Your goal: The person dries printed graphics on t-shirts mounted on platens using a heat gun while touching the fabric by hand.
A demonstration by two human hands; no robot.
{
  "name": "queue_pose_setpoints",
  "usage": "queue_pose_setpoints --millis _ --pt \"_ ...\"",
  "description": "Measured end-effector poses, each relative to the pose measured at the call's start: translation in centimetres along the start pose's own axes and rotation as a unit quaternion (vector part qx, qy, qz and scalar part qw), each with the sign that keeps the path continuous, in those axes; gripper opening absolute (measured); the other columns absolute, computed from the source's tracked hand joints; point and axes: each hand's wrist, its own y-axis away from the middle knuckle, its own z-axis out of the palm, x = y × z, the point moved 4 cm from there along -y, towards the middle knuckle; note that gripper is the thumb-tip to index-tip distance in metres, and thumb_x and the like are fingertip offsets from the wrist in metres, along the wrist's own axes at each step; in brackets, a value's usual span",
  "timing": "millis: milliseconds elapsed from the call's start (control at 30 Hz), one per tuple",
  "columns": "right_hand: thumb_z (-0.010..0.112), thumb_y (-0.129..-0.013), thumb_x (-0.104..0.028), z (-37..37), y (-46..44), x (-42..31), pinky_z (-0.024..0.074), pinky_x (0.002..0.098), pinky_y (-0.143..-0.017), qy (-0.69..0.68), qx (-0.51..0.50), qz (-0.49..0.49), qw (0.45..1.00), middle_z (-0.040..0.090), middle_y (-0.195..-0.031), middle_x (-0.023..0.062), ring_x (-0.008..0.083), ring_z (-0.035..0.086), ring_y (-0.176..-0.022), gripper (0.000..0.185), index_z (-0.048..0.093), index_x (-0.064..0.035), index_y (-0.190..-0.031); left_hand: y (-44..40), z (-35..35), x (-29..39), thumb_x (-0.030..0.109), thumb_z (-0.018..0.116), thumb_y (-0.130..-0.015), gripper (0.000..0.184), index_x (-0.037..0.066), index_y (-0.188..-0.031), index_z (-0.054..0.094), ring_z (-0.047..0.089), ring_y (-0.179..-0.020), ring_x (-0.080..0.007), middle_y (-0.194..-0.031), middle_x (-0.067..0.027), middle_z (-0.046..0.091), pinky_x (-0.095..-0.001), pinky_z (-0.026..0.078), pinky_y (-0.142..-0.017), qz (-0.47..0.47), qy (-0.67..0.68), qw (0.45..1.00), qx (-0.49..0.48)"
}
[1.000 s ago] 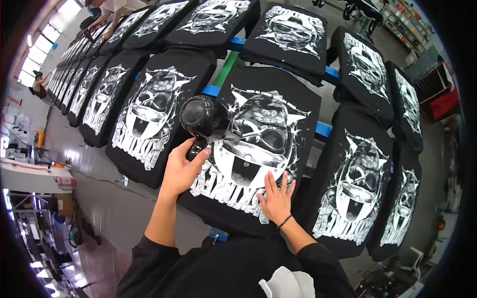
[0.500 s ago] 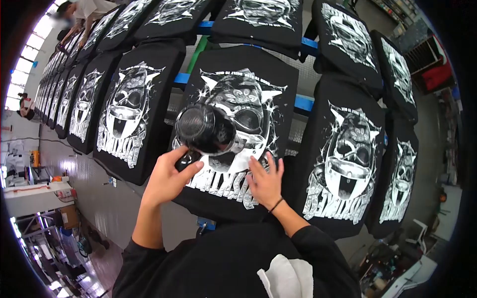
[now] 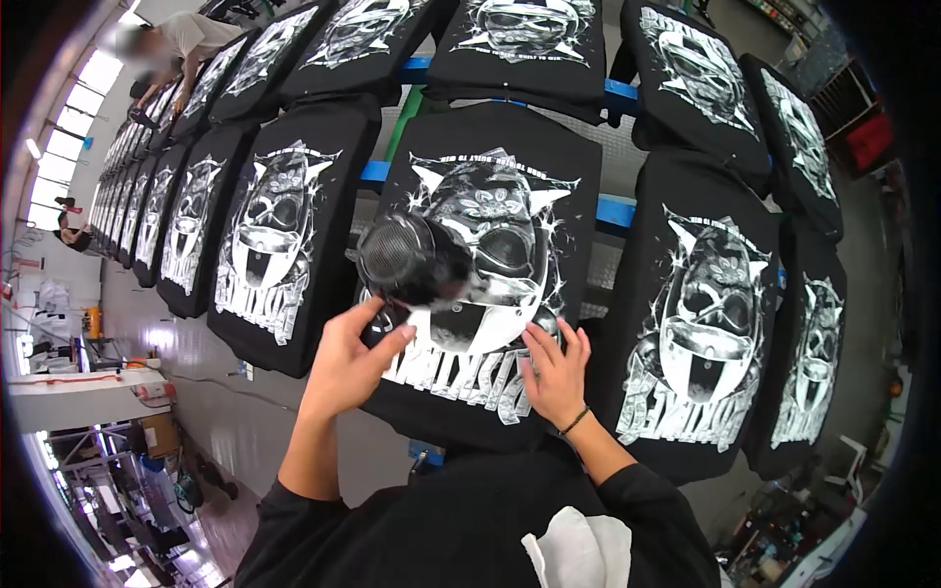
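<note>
My left hand (image 3: 355,358) grips the handle of a black hair dryer (image 3: 397,257) above the middle black T-shirt (image 3: 470,132). The dryer's round grille faces up toward me, and its nozzle points right over the print; the handle is partly hidden by my fingers. A white skull-like graphic with horns and large lettering (image 3: 461,382) covers the shirt, which lies flat on a board. My right hand (image 3: 557,377), a dark band at its wrist, rests with fingers spread near the lower right of the print, apparently touching it.
Similar printed shirts lie on boards at left (image 3: 274,225) and right (image 3: 706,314), with another row behind. Blue supports (image 3: 616,209) show between boards. A person (image 3: 186,59) leans over the far left boards. White cloth (image 3: 578,549) hangs at my front.
The whole view has shifted, with the boards appearing slightly lower and farther right. My right hand has slid a little right across the print. The dryer stays over about the same area.
</note>
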Motion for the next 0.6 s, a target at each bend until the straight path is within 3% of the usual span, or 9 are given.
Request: queue_pose_setpoints --millis 33,133,333,600 --pt "0.064 -0.089 -0.028 1.3 0.0 -0.3 0.0206 0.0609 -0.112 0.027 -0.033 -0.009 0.999 0.047 -0.147 0.0059 0.0405 0.033 -0.137 0.047 0.059 -0.0095 -0.132 -0.7 -0.1 0.0 0.016 0.072 -0.091 0.03 -0.004 -0.112 0.064 0.047 -0.054 -0.0016 -0.065 0.0043 0.056 -0.0208 0.037 -0.048 0.0 -0.007 1.0 -0.003" --pt "0.059 -0.091 -0.048 3.3 -0.5 -1.3 0.0099 0.07 -0.111 0.072 -0.114 0.051 0.99 0.02 -0.161 0.0201 0.0523 0.014 -0.144 0.072 0.04 -0.0134 -0.151 -2.9 -1.3 1.1 0.016 0.069 -0.092 0.033 -0.007 -0.114 0.062 0.046 -0.053 -0.002 -0.067 0.0023 0.058 -0.021 0.036 -0.046 0.027 -0.003 0.997 0.066" --pt "0.054 -0.092 -0.056 5.1 -0.3 -1.6 0.0069 0.0713 -0.112 0.107 -0.14 0.051 0.983 0.017 -0.163 0.0187 0.0511 0.009 -0.147 0.074 0.038 -0.016 -0.152 -5.9 -2.4 1.0 0.015 0.067 -0.094 0.031 -0.006 -0.115 0.06 0.046 -0.051 -0.0027 -0.064 0.0028 0.055 -0.0208 0.036 -0.044 0.033 0.047 0.998 0.025" --pt "0.053 -0.093 -0.054 5.0 -0.1 -1.9 0.0069 0.071 -0.112 0.119 -0.115 0.064 0.984 0.019 -0.162 0.019 0.0509 0.009 -0.147 0.069 0.043 -0.0161 -0.15 -6.6 -5.8 -0.1 0.018 0.067 -0.094 0.023 -0.002 -0.105 0.06 0.05 -0.052 -0.0057 -0.067 0.0003 0.057 -0.0231 0.038 -0.046 0.026 0.003 0.996 0.082"
